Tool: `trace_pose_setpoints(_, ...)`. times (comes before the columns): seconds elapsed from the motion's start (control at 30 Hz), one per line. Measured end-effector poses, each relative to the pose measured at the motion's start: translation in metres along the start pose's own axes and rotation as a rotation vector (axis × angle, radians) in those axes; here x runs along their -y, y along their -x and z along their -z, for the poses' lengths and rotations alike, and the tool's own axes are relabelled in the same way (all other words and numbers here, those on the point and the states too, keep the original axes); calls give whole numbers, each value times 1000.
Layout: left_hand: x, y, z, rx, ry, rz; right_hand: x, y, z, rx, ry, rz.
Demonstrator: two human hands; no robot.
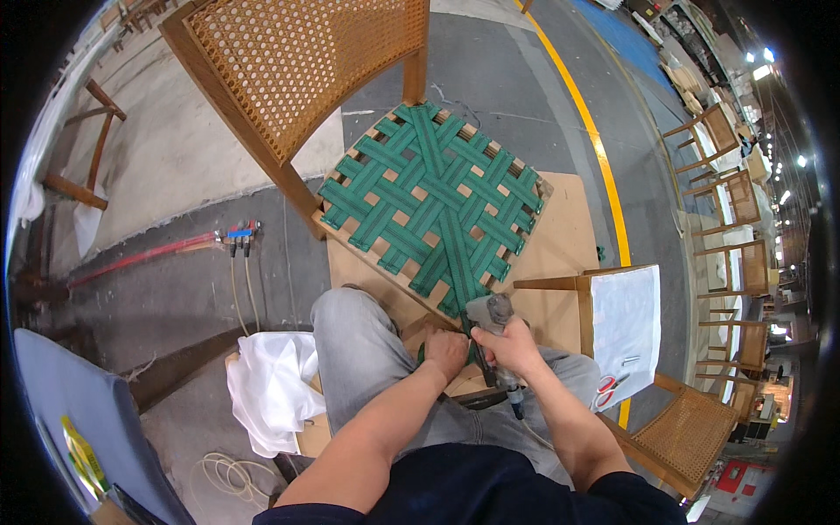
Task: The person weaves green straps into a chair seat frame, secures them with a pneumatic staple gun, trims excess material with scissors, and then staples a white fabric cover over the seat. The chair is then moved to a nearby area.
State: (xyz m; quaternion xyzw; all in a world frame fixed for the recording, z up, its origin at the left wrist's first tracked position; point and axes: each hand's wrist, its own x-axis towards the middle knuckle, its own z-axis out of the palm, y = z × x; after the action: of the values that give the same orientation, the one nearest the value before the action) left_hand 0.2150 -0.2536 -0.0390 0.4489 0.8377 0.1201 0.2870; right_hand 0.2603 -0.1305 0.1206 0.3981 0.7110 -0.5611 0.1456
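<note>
Right hand [514, 346]: grip closed round the handle of a grey pneumatic staple gun [492, 337]; gun nose set against the near edge of the seat frame; a hose runs down from its base toward the lap
Left hand [446, 352]: grip closed, pinching the end of a green strap [423, 352] at the near edge of the frame, just beside the gun
Seat frame [350, 248]: wooden, square, tilted, near corner resting at the person's knees; laced with interwoven green webbing [433, 206]
Board [560, 236]: flat, tan, lying on the floor under the frame
Chair back [297, 61]: cane panel in a wooden frame, behind and left of the seat
White cloth [271, 385]: bunched on the floor, left of the knee
Red-handled scissors [605, 391]: on a white sheet [626, 324], right of the hands
Air lines [236, 236]: red hose with blue fittings, on the floor to the left
</note>
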Motion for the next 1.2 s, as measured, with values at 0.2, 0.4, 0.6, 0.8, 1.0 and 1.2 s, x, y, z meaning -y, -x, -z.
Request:
trace_pose_setpoints(0.2, -6, 5, 28, 121, 67, -13, -10, 4, 1, -100, -89, -6)
trace_pose_setpoints(0.4, -6, 11, 58, 178, 460, 202, -7, 29, 40, -134, -212, 97)
trace_pose_setpoints(0.6, 27, -8, 138, 301, 1440, 192, -22, 40, 56, -150, -241, 72)
trace_pose_setpoints(0.8, 50, -64, 151, 189, 1483, 316, -16, 12, 34, -76, -181, 44)
trace_pose_setpoints(1.0, 47, -77, 139, 170, 1535, 346, -10, 2, 25, -74, -80, -4)
trace_pose_setpoints(1.2, 49, -76, 141, 182, 1485, 378, -10, -8, 18, -50, -25, -3)
